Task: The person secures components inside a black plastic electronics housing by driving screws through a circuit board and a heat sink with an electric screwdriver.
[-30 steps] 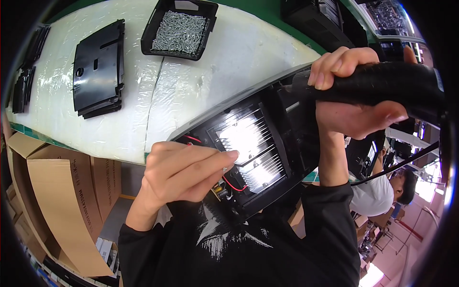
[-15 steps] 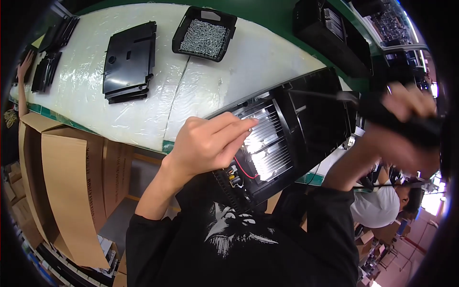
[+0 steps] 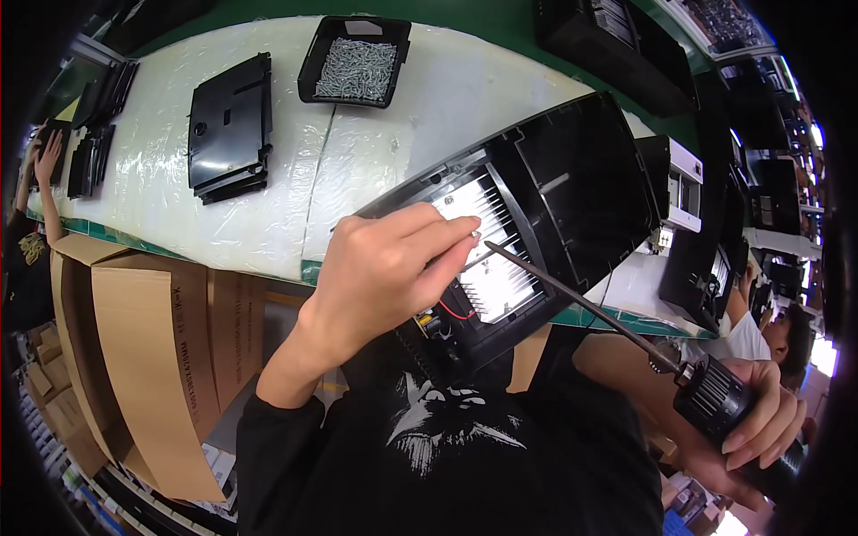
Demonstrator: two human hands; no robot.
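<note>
My left hand (image 3: 380,272) is closed in a pinch over a black appliance housing (image 3: 585,179), a tiny screw just showing at its fingertips. Inside the housing lies a bright silver finned metal panel (image 3: 509,290), with a red wire and small electronic parts beside it. My right hand (image 3: 767,415) grips a black electric screwdriver (image 3: 712,397) at the lower right. Its long thin bit (image 3: 585,304) slants up to the left, its tip close to my left fingertips and above the panel. Most of the screw is hidden by the fingers.
A black bin (image 3: 353,100) of screws stands at the table's far side. Stacked black panels (image 3: 228,134) lie left of it. Open cardboard boxes (image 3: 134,357) stand below the table's left edge. Another person's hands (image 3: 49,156) are far left; another person (image 3: 760,344) is at right.
My right hand has swung down from the upper right, bringing the screwdriver's bit over the panel toward my left fingertips. The left hand keeps its pinch. The whole view has shifted slightly.
</note>
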